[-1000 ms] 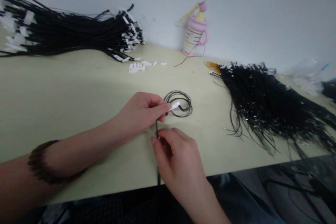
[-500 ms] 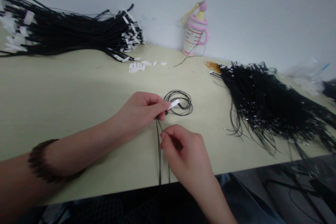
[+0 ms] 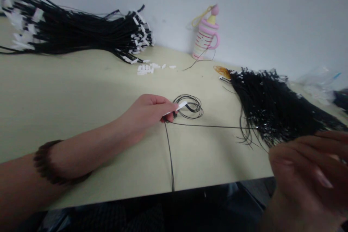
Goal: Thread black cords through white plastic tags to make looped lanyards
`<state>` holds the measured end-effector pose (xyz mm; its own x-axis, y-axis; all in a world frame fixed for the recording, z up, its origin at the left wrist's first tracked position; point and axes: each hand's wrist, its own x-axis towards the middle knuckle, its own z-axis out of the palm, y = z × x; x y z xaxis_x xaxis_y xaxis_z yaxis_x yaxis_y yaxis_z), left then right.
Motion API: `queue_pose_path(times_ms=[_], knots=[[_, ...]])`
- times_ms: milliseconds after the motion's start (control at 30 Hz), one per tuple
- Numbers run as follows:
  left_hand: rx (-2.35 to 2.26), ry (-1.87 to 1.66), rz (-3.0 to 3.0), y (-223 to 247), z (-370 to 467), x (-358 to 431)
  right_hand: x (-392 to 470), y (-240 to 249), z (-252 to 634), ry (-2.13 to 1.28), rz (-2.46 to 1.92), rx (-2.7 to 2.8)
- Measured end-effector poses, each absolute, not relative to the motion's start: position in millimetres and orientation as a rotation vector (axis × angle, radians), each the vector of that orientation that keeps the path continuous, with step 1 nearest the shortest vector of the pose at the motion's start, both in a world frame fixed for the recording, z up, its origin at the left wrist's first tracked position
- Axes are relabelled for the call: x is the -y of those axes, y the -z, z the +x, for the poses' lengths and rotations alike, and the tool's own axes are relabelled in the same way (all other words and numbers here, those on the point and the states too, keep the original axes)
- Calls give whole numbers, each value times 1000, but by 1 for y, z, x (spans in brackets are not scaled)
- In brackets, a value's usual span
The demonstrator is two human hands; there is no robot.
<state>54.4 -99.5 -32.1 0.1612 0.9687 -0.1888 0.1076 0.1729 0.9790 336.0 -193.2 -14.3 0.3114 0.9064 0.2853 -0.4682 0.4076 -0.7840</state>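
Note:
My left hand (image 3: 157, 110) pinches a thin black cable with a white connector (image 3: 182, 105) poking out past the thumb. Beyond the fingers, the cable's coil (image 3: 199, 106) lies in loose loops on the table. One black strand (image 3: 170, 152) hangs from the hand over the front edge. Another strand (image 3: 212, 126) runs straight out to the right, towards the far bundle. My right hand (image 3: 307, 174) is at the right edge, large and blurred, its fingers bent; whether it holds anything is hidden.
A thick bundle of black cables with white connectors (image 3: 81, 30) lies at the back left. Small loose white connectors (image 3: 145, 69) are near it. A pink-and-white cup-shaped toy (image 3: 204, 40) stands against the wall. Another black cable bundle (image 3: 274, 105) and a clear plastic bag (image 3: 318, 79) are at right.
My right hand has moved from beside the left hand far to the right. One strand now stretches rightward instead of hanging down. My left hand keeps its pinch.

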Motion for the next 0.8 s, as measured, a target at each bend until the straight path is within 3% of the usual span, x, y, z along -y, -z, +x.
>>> queue_pose_path(times_ms=[100, 333, 600, 800], knots=[[-1237, -909, 1203, 32, 55, 99, 187, 9, 329, -1190, -170, 466], [-1216, -907, 1224, 32, 54, 101, 183, -6, 304, -754, -902, 742], [-1196, -914, 1209, 33, 54, 99, 190, -2, 332, -617, -1000, 758], [-1193, -888, 1217, 32, 55, 102, 174, 17, 264, -338, -1159, 893]])
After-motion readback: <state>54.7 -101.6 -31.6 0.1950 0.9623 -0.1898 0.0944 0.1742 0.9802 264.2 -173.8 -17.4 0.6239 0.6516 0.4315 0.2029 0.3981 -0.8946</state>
